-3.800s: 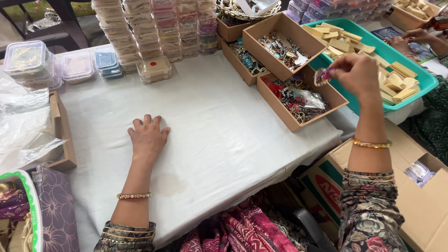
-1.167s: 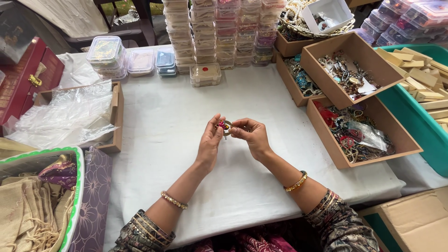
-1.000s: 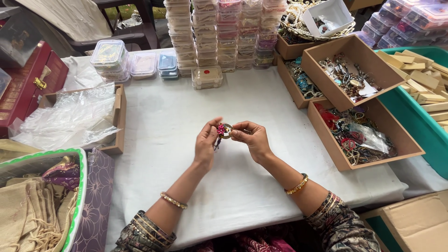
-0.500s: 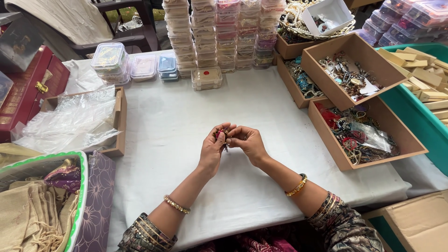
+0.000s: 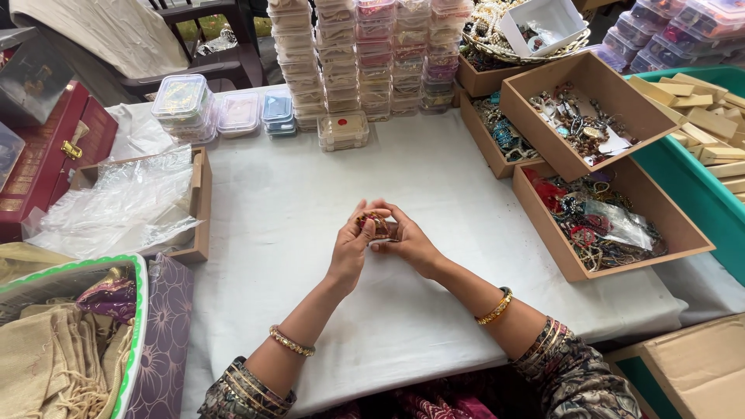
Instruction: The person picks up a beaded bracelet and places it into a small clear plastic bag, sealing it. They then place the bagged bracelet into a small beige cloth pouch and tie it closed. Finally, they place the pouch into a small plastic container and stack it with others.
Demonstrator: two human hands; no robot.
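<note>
Over the middle of the white tablecloth (image 5: 434, 194), both hands meet, raised slightly above the cloth. Left hand (image 5: 349, 252) and right hand (image 5: 407, 244) each pinch 1 small ornament (image 5: 376, 225), gold with red specks, between thumb and fingertips; fingers are curled closed on it. The piece sits at the fingertips, between the 2 thumbs, partly hidden, so its exact form cannot be told. Judgement: handling goes best with a light pinch at the edges, wrists steady, piece kept over the cloth in case it slips. Cardboard tray of tangled jewellery (image 5: 613, 225) lies near the right forearm.
</note>
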